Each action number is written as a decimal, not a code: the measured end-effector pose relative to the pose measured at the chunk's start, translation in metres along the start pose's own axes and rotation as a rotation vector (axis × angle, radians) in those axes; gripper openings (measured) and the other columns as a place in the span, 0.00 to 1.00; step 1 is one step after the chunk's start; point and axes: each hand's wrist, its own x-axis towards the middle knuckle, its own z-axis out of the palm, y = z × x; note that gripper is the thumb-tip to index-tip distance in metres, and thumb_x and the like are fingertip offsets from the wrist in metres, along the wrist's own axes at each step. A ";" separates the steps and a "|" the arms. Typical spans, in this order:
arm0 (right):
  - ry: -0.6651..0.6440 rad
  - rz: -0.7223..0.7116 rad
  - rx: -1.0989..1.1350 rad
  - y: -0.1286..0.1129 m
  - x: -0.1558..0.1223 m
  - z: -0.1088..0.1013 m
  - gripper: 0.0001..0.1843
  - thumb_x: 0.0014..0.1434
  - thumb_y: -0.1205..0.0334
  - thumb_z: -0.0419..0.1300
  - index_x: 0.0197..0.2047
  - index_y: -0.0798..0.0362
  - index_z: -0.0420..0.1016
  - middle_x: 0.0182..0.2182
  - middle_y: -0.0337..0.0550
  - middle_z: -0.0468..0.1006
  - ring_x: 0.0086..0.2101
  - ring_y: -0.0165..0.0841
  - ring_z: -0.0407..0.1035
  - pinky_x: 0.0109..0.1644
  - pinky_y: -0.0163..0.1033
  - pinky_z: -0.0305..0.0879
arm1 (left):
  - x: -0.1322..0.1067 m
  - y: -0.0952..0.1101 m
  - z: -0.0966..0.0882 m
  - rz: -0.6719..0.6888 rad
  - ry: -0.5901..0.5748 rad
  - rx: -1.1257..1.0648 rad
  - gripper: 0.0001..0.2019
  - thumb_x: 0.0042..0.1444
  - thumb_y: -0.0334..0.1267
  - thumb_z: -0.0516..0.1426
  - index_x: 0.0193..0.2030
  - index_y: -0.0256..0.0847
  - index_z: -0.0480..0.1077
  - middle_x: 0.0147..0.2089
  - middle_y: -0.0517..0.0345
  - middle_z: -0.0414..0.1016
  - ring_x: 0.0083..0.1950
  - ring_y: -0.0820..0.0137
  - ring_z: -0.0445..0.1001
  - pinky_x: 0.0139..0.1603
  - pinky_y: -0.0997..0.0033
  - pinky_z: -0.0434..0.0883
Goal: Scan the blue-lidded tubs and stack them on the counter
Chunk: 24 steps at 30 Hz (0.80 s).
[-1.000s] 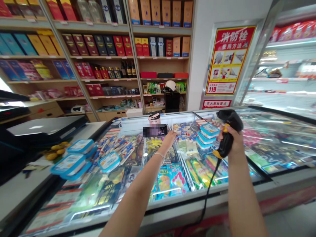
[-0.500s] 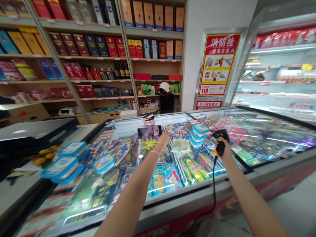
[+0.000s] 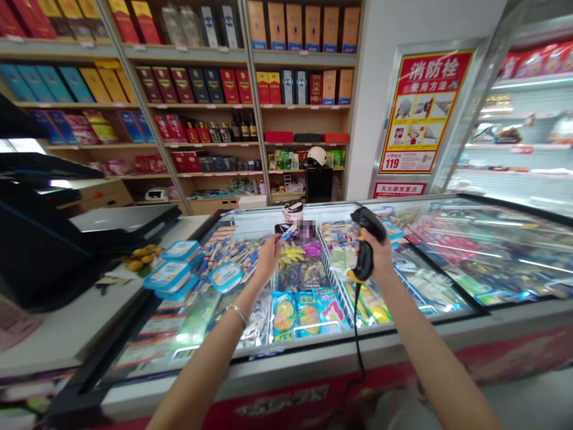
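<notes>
The left hand [image 3: 267, 255] pinched a packet [image 3: 289, 232] pointing lengthwise to two o'clock, the right hand [image 3: 380, 255] wrapping a scanner [image 3: 365, 259] at three.

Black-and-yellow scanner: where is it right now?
In the head view, the scanner is right of centre, held up in the right hand above the freezer, its cable hanging down in front.
</notes>
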 end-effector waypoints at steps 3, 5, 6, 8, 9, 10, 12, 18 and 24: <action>-0.156 0.110 -0.058 0.040 -0.002 0.041 0.28 0.39 0.54 0.74 0.39 0.49 0.64 0.27 0.37 0.80 0.14 0.29 0.67 0.15 0.34 0.64 | -0.005 -0.007 -0.004 -0.170 0.071 -0.238 0.10 0.60 0.38 0.52 0.44 0.40 0.70 0.32 0.57 0.77 0.29 0.70 0.72 0.35 0.70 0.69; -0.230 0.188 -0.084 0.063 -0.005 0.056 0.31 0.37 0.54 0.75 0.40 0.47 0.61 0.25 0.35 0.79 0.14 0.31 0.68 0.15 0.35 0.63 | -0.006 -0.009 -0.001 -0.303 0.085 -0.489 0.08 0.59 0.40 0.54 0.38 0.38 0.71 0.28 0.59 0.74 0.24 0.74 0.67 0.29 0.73 0.66; -0.248 0.220 -0.095 0.073 -0.007 0.060 0.32 0.37 0.54 0.75 0.40 0.47 0.60 0.24 0.34 0.78 0.13 0.32 0.67 0.14 0.35 0.63 | -0.007 -0.010 0.001 -0.379 0.078 -0.631 0.09 0.58 0.42 0.56 0.35 0.37 0.70 0.26 0.60 0.72 0.22 0.76 0.65 0.27 0.75 0.64; -0.253 0.269 -0.118 0.088 -0.013 0.061 0.32 0.38 0.53 0.74 0.40 0.47 0.59 0.21 0.31 0.77 0.13 0.32 0.67 0.13 0.35 0.62 | -0.010 -0.010 0.005 -0.527 0.043 -0.903 0.11 0.56 0.43 0.58 0.30 0.37 0.68 0.24 0.63 0.68 0.21 0.80 0.60 0.24 0.78 0.60; -0.259 0.293 -0.130 0.094 -0.015 0.060 0.32 0.39 0.53 0.74 0.40 0.47 0.58 0.21 0.31 0.76 0.12 0.32 0.66 0.13 0.35 0.61 | -0.012 -0.010 0.006 -0.579 0.015 -1.012 0.12 0.55 0.44 0.60 0.30 0.37 0.67 0.23 0.64 0.66 0.20 0.81 0.58 0.24 0.79 0.59; -0.271 0.318 -0.141 0.098 -0.018 0.057 0.31 0.39 0.52 0.74 0.40 0.47 0.58 0.21 0.31 0.76 0.12 0.33 0.66 0.13 0.35 0.61 | -0.013 -0.010 0.007 -0.607 -0.012 -1.092 0.12 0.55 0.44 0.60 0.30 0.37 0.66 0.23 0.65 0.65 0.20 0.82 0.57 0.24 0.80 0.59; -0.309 0.366 -0.158 0.105 -0.023 0.052 0.31 0.40 0.52 0.73 0.40 0.47 0.59 0.21 0.33 0.77 0.13 0.33 0.67 0.14 0.35 0.61 | -0.016 -0.012 0.010 -0.590 -0.044 -1.134 0.12 0.55 0.44 0.61 0.32 0.37 0.67 0.24 0.64 0.66 0.22 0.81 0.60 0.26 0.79 0.62; -0.299 0.432 -0.182 0.111 -0.032 0.045 0.30 0.40 0.52 0.73 0.39 0.47 0.59 0.22 0.33 0.76 0.13 0.33 0.67 0.14 0.36 0.61 | -0.015 -0.026 0.011 -0.296 0.024 -0.593 0.08 0.57 0.39 0.57 0.41 0.40 0.66 0.41 0.52 0.79 0.43 0.65 0.78 0.49 0.64 0.70; -0.321 0.421 -0.176 0.108 -0.031 0.046 0.29 0.43 0.53 0.73 0.40 0.46 0.58 0.21 0.32 0.75 0.13 0.33 0.67 0.14 0.36 0.61 | -0.019 -0.029 0.004 -0.082 -0.062 -0.281 0.11 0.61 0.40 0.51 0.48 0.42 0.64 0.51 0.46 0.77 0.57 0.59 0.74 0.58 0.58 0.67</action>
